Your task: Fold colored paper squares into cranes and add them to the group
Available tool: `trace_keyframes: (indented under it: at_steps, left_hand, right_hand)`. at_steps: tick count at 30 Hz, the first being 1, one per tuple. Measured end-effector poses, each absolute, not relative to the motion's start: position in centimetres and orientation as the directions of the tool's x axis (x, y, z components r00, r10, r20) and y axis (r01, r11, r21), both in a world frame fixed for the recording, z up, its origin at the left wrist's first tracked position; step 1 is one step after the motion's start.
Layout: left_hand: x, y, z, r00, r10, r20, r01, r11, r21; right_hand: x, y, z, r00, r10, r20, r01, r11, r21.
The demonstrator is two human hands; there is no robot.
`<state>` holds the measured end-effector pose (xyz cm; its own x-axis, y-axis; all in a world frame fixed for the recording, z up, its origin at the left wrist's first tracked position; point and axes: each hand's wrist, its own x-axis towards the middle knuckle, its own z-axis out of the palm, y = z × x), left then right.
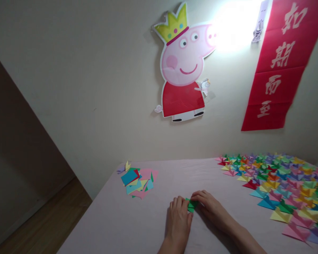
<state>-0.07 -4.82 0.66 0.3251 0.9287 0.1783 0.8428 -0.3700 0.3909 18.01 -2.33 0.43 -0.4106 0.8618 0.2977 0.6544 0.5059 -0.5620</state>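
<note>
A small piece of green folded paper (191, 205) lies on the pale pink tabletop (116, 225), between my two hands. My left hand (178, 217) presses its left edge, fingers close together and pointing away from me. From the right, my right hand (208, 206) reaches in with its fingertips bent down on the paper's upper right corner. Fold lines show across the green paper, though the fingers cover both its sides. Whether the fingertips pinch the paper or only press it flat is partly hidden.
Loose coloured paper sheets (139, 183) lie in a pile at the back left, beside a small yellow folded piece (127, 165). Many folded paper figures (281, 194) stand in rows along the right. Behind the table rises a wall with a pig cutout (182, 95) and a red banner (275, 70).
</note>
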Motion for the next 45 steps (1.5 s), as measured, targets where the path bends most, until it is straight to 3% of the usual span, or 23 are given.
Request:
trace_keyframes:
  at_steps: [3, 9, 15, 19, 24, 28, 33, 39, 45]
  left_hand:
    - [-0.1, -4.6, 0.7, 0.324, 0.929, 0.177, 0.836, -0.369, 0.406]
    - [0.2, -5.1, 0.9, 0.379, 0.907, 0.18, 0.803, -0.42, 0.423]
    - [0.6, -5.5, 1.0, 0.383, 0.912, 0.148, 0.847, -0.41, 0.337]
    - [0.6, -5.1, 0.8, 0.376, 0.907, 0.19, 0.845, -0.419, 0.333]
    - [0.3, -4.8, 0.7, 0.354, 0.91, 0.217, 0.765, -0.415, 0.493]
    - [0.3, -4.8, 1.1, 0.229, 0.944, 0.237, 0.653, -0.33, 0.682]
    - [0.0, -4.6, 1.8, 0.282, 0.879, 0.385, 0.654, -0.47, 0.593]
    - [-0.6, -4.1, 0.8, 0.438, 0.853, 0.283, 0.693, -0.521, 0.498]
    - [-0.6, -4.3, 0.6, 0.468, 0.851, 0.238, 0.713, -0.523, 0.466]
  right_hand:
    - [17.9, -2.0, 0.1, -0.377, 0.874, 0.306, 0.672, 0.486, -0.559]
    - [18.3, -1.1, 0.0, -0.284, 0.911, 0.299, 0.601, 0.412, -0.685]
    - [19.7, -1.9, 0.6, -0.424, 0.865, 0.27, 0.635, 0.496, -0.592]
    - [19.9, -2.4, 0.6, -0.404, 0.876, 0.262, 0.574, 0.466, -0.673]
    - [18.8, -2.3, 1.3, -0.317, 0.919, 0.235, 0.475, 0.368, -0.799]
    - [17.7, -1.3, 1.4, -0.185, 0.98, 0.066, 0.563, 0.161, -0.811]
    - [16.7, -0.1, 0.6, -0.106, 0.994, 0.008, 0.693, 0.08, -0.716]
    - [17.0, -0.6, 1.2, -0.068, 0.997, 0.048, 0.752, 0.083, -0.654]
    - [18.4, -3.1, 2.0, -0.363, 0.927, 0.092, 0.644, 0.321, -0.694]
